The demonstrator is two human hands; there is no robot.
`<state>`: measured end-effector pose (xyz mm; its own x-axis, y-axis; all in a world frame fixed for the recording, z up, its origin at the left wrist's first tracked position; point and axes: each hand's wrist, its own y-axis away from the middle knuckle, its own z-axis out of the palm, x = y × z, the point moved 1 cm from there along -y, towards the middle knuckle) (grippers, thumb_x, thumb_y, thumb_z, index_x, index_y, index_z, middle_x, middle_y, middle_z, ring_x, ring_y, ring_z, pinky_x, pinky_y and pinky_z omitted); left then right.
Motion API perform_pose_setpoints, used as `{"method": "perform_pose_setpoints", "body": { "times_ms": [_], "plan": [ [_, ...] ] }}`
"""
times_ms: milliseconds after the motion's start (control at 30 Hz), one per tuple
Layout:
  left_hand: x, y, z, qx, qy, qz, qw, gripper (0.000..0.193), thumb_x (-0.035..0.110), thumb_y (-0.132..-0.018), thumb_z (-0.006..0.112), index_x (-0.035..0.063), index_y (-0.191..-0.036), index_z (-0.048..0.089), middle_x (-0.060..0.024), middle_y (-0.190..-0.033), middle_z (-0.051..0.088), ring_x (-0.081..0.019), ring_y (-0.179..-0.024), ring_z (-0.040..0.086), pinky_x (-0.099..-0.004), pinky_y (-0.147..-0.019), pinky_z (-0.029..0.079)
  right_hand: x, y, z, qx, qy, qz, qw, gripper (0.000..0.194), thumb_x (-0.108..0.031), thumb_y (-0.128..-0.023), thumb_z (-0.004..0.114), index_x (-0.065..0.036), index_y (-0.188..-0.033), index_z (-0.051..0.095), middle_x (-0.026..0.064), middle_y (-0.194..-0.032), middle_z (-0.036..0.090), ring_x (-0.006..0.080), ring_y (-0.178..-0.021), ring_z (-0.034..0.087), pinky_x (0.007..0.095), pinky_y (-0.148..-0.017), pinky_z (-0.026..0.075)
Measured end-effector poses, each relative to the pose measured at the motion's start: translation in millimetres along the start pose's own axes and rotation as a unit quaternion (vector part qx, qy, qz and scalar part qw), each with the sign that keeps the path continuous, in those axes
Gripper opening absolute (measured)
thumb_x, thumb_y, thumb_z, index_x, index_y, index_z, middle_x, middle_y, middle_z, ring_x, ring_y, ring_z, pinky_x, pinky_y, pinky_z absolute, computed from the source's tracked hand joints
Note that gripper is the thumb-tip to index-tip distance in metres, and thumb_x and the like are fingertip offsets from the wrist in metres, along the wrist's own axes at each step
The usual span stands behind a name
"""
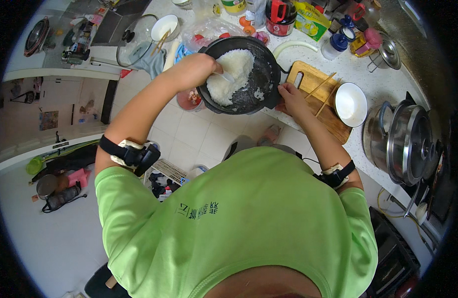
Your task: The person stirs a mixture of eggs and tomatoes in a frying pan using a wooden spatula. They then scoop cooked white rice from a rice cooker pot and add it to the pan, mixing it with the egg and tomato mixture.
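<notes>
A black pot (264, 69) is tilted towards me at the counter's front edge, partly over the floor. White cooked rice (232, 70) is heaped on its left side, and some grains stick to the right inner wall. My left hand (202, 70) reaches over the pot's left rim and holds a white spoon (226, 76), its bowl against the rice. At the lower right, my right hand (290, 97) grips the pot's rim. Behind that hand lies a wooden cutting board (296, 68) with a pair of chopsticks (322, 85) and a white bowl (350, 104).
A bin (188, 100) with scraps stands on the floor below the pot. Stacked steel pots (407, 145) stand at the right. Sauce jars (280, 18), an oil bottle (359, 46), a glass lid (139, 39) and another white bowl (165, 26) crowd the counter (391, 87).
</notes>
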<state>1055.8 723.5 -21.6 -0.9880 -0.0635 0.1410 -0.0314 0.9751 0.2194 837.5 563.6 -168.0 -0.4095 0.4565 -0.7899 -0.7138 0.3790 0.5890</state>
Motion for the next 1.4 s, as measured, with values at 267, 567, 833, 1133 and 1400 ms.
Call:
{"method": "perform_pose_setpoints", "body": {
  "times_ms": [267,567,833,1133,1400],
  "plan": [
    [-4.2,-8.0,-9.6,-0.099,-0.137,0.070,0.983,0.012,0.007,-0.064,0.061,0.0057,-0.076,0.062,-0.0115,-0.074,0.062,-0.0291,-0.076,0.062,-0.0374,-0.066,0.051,-0.8,7.1,2.9,-0.014,-0.076,0.023,0.997,0.021,-0.029,-0.093,0.048,-0.008,-0.093,0.049,0.0014,-0.076,0.052,0.0114,-0.063,0.054,0.0271,-0.054,0.050],
    [-37.5,-31.5,-0.3,-0.164,-0.139,0.164,0.963,0.010,0.007,-0.072,0.054,0.0049,-0.079,0.061,-0.0089,-0.077,0.060,-0.0265,-0.079,0.061,-0.0352,-0.070,0.050,4.2,10.9,5.9,0.029,-0.006,-0.027,0.999,0.013,-0.025,-0.094,0.047,-0.013,-0.089,0.048,-0.0048,-0.065,0.045,0.0047,-0.050,0.041,0.0182,-0.041,0.034],
    [-53.5,-52.3,5.3,-0.163,-0.125,0.189,0.960,0.010,0.010,-0.074,0.053,0.0064,-0.079,0.062,-0.0093,-0.073,0.060,-0.0273,-0.073,0.062,-0.0369,-0.065,0.051,0.7,15.1,8.6,0.041,-0.038,-0.005,0.998,0.012,-0.024,-0.094,0.048,-0.013,-0.089,0.049,-0.0041,-0.067,0.044,0.0045,-0.051,0.045,0.0190,-0.040,0.032],
    [-63.2,-61.1,25.2,-0.163,-0.112,0.211,0.957,0.013,0.009,-0.074,0.052,0.0053,-0.084,0.061,-0.0095,-0.076,0.061,-0.0274,-0.075,0.063,-0.0369,-0.064,0.051,5.3,15.1,10.0,0.053,-0.034,-0.043,0.997,0.012,-0.023,-0.094,0.049,-0.013,-0.087,0.048,-0.0049,-0.066,0.043,0.0039,-0.051,0.043,0.0189,-0.040,0.030],
    [-51.0,-16.2,45.4,-0.029,-0.087,0.136,0.986,0.025,0.011,-0.072,0.054,0.0015,-0.095,0.059,-0.0105,-0.092,0.062,-0.0273,-0.079,0.063,-0.0343,-0.066,0.051,7.7,14.1,9.3,0.045,-0.020,-0.051,0.997,0.015,-0.021,-0.095,0.046,-0.009,-0.087,0.048,-0.0028,-0.066,0.046,0.0041,-0.048,0.045,0.0181,-0.039,0.036]
  ]
}}
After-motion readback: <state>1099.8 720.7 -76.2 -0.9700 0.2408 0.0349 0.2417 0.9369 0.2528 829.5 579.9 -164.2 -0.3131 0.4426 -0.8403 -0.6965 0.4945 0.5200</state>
